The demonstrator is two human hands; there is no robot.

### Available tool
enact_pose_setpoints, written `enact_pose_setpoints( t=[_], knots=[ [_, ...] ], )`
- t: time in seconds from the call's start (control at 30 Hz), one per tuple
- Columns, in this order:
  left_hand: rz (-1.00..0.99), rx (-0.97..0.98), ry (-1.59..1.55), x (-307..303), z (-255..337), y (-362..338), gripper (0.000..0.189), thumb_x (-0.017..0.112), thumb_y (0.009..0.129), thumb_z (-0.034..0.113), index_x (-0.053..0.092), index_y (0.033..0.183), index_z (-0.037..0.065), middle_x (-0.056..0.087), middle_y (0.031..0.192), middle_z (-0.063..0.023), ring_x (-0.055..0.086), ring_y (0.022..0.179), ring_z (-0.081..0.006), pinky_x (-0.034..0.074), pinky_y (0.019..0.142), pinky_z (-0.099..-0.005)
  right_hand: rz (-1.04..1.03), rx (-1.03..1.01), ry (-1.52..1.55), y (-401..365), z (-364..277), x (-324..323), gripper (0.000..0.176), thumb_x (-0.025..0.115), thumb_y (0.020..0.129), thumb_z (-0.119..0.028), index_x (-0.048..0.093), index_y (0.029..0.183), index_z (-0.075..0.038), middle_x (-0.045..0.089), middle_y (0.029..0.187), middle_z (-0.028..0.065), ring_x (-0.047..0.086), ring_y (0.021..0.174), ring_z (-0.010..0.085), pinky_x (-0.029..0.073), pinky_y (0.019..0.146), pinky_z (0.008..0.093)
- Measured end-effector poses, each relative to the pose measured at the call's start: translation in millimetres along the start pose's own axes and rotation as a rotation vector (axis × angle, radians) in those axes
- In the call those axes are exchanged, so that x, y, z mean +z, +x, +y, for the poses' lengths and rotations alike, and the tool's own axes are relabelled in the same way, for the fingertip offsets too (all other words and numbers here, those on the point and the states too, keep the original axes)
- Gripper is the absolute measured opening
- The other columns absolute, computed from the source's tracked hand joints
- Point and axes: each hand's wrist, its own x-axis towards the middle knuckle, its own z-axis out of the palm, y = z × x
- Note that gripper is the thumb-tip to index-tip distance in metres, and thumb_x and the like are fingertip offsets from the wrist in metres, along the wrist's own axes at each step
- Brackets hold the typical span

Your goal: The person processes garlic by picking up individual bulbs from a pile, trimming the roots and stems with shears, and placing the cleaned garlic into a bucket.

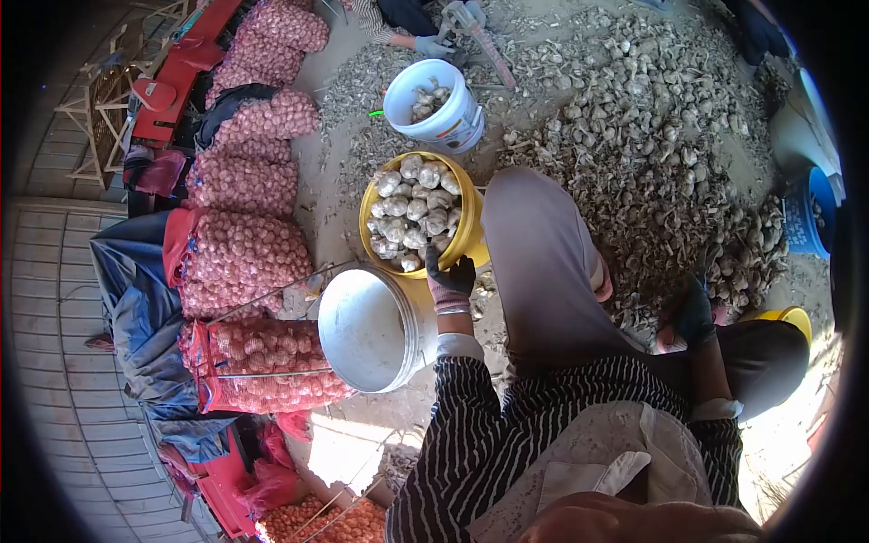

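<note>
Far L: at least 6 red mesh sacks (pixel 244 258) of bulbs in a row, overlapping, exact qty unclear. Next, 1 plain white bucket (pixel 362 330), mouth tilted toward cam. Just above it, 1 yellow bucket (pixel 473 213) w/ approx. 20 garlic bulbs (pixel 416 210) showing on top; lower ones hidden. Beyond: 1 printed white bucket (pixel 459 131), part-filled w/ garlic, & 1 gloved hand of a co-worker (pixel 434 47) nr it, on the floor side. L hand (pixel 450 282), gloved, is at the yellow bucket's near rim, thumb & index apart, index tip by the bulbs. R of the knee, 1 big garlic pile (pixel 652 154), too many to ct. R hand (pixel 695 319), gloved, is low at the pile's near edge, in shadow; can't tell if fingers are closed on anything. Far R: 1 more yellow container (pixel 797 319), partly hidden, & 1 blue bucket (pixel 801 226) beside the pile.
</note>
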Motion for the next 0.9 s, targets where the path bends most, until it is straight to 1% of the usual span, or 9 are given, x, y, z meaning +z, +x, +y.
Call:
enact_pose_setpoints(
  t=[0.03, 0.1, 0.27, 0.33, 0.5, 0.6, 0.67, 0.8, 0.9],
  knots=[
    [-0.048, -0.007, -0.029, -2.4, 10.5, -2.1, 0.04, 0.064, 0.078, 0.021, 0.05, 0.112, 0.005, 0.058, 0.112, -0.0101, 0.054, 0.104, -0.0209, 0.045, 0.09, -0.0349, 0.021, -0.043, 0.027, -0.2, 1.6, -0.1, 0.02, 0.058, 0.091, -0.034, 0.056, 0.092, -0.014, 0.053, 0.066, 0.0013, 0.053, 0.058, 0.0187, 0.046, 0.054, 0.0331],
    [0.002, -0.436, -0.862, -4.8, 29.0, -10.0, 0.045, 0.064, 0.079, 0.036, 0.051, 0.11, 0.006, 0.058, 0.11, -0.0093, 0.053, 0.099, -0.0207, 0.045, 0.087, -0.0342, 0.026, -0.006, 0.018, -4.7, -2.1, 3.8, 0.019, 0.058, 0.091, -0.033, 0.055, 0.093, -0.014, 0.053, 0.068, 0.0013, 0.054, 0.06, 0.0183, 0.047, 0.055, 0.0329],
    [-0.046, -0.636, -0.968, -16.4, 19.4, -43.8, 0.053, 0.061, 0.079, 0.052, 0.05, 0.106, 0.007, 0.055, 0.107, -0.0076, 0.051, 0.098, -0.0243, 0.04, 0.092, -0.0409, 0.117, -0.052, -0.035, -31.7, -41.7, 67.5, 0.021, 0.052, 0.094, -0.036, 0.054, 0.093, -0.015, 0.056, 0.067, 0.0013, 0.059, 0.06, 0.0193, 0.051, 0.055, 0.0336],
    [0.343, -0.813, -0.947, -17.7, 49.5, -84.0, 0.051, 0.062, 0.079, 0.052, 0.052, 0.107, 0.01, 0.055, 0.105, -0.0065, 0.05, 0.104, -0.0253, 0.035, 0.102, -0.0499, -0.144, -0.144, -0.062, -52.5, -77.6, 87.9, 0.025, 0.05, 0.096, -0.035, 0.055, 0.099, -0.01, 0.057, 0.071, 0.0008, 0.058, 0.065, 0.0182, 0.051, 0.06, 0.032],
    [0.366, -0.589, -1.157, -84.4, 57.7, -147.7, 0.075, 0.072, 0.065, 0.062, 0.05, 0.115, 0.009, 0.053, 0.108, -0.0135, 0.045, 0.111, -0.0316, 0.033, 0.103, -0.0503, -0.351, -0.355, -0.189, -90.7, -164.7, 124.1, 0.037, 0.049, 0.097, -0.033, 0.051, 0.124, -0.008, 0.057, 0.086, 0.0013, 0.058, 0.074, 0.0157, 0.049, 0.069, 0.0303],
    [0.128, -0.759, -1.516, -111.9, 60.2, -142.5, 0.102, 0.075, 0.058, 0.059, 0.034, 0.129, -0.002, 0.045, 0.12, -0.0179, 0.043, 0.114, -0.034, 0.035, 0.103, -0.0478, -0.492, -0.437, -0.282, -76.6, -205.5, 131.0, 0.04, 0.048, 0.097, -0.032, 0.048, 0.13, -0.009, 0.058, 0.091, 0.0003, 0.059, 0.078, 0.0146, 0.05, 0.072, 0.0311],
    [0.295, -0.733, -1.447, -115.5, 44.0, -125.2, 0.093, 0.072, 0.06, 0.056, 0.039, 0.124, -0.002, 0.047, 0.119, -0.0172, 0.043, 0.114, -0.032, 0.036, 0.101, -0.0462, -0.408, -0.542, -0.395, -61.5, -226.6, 137.0, 0.039, 0.049, 0.097, -0.031, 0.048, 0.13, -0.009, 0.059, 0.095, 0.0008, 0.061, 0.081, 0.0146, 0.052, 0.074, 0.031],
    [0.034, -0.11, 0.163, -145.3, 9.0, -117.4, 0.061, 0.065, 0.07, 0.041, 0.052, 0.115, 0.002, 0.056, 0.11, -0.0182, 0.055, 0.104, -0.0289, 0.047, 0.085, -0.0356, -0.265, -0.531, -0.316, -17.7, -241.8, 129.0, 0.03, 0.054, 0.094, -0.031, 0.055, 0.115, -0.009, 0.061, 0.085, 0.0004, 0.062, 0.072, 0.016, 0.054, 0.071, 0.0317],
    [0.28, -0.484, -0.943, -145.5, 48.8, -166.7, 0.046, 0.054, 0.076, 0.023, 0.055, 0.112, -0.005, 0.058, 0.114, -0.0219, 0.055, 0.109, -0.033, 0.047, 0.091, -0.0424, -0.223, -0.478, -0.189, 5.8, -230.1, 108.6, 0.025, 0.057, 0.093, -0.03, 0.057, 0.106, -0.01, 0.061, 0.077, 0.0004, 0.062, 0.068, 0.0162, 0.054, 0.068, 0.0321]
  ],
)
